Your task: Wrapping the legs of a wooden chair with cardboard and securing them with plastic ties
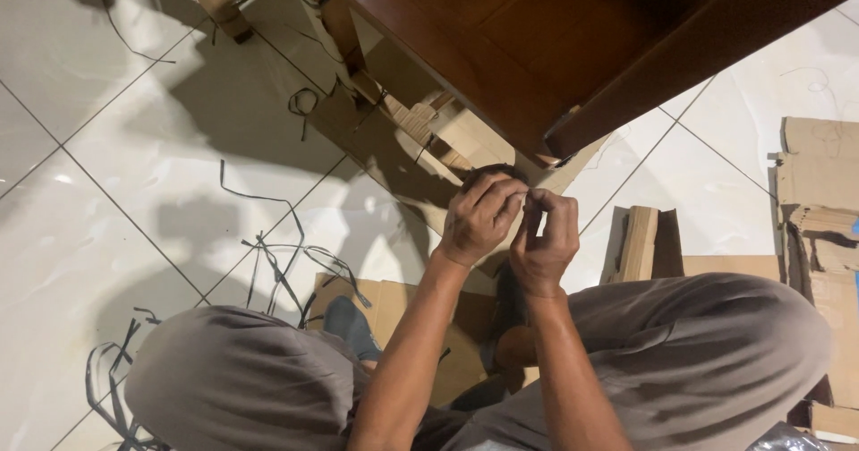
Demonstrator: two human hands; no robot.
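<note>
Both hands meet just below the corner of the dark wooden furniture (573, 48), close over the white tiled floor (107, 191). Left hand (479, 218) has its fingers curled narrow and pinched together over a small dark strip (488, 174) that shows above the knuckles; right hand (544, 241) presses against it, thumb and forefinger nipped shut at the same spot. What exactly lies between the fingertips is too small to tell. Both forearms rise from between the person's knees in grey trousers (707, 353).

Behind the hands, cardboard wrapping (461, 133) clings to the pale leg of the furniture, partly torn away. A flat cardboard sheet (394, 303) lies on the floor beneath the wrists. Loose black straps (286, 263) curl across the tiles to the left of the hands, more of them near the lower left corner of the view. Torn cardboard pieces (819, 209) are stacked along the right edge, and a folded cardboard block (640, 241) stands near the right knee.
</note>
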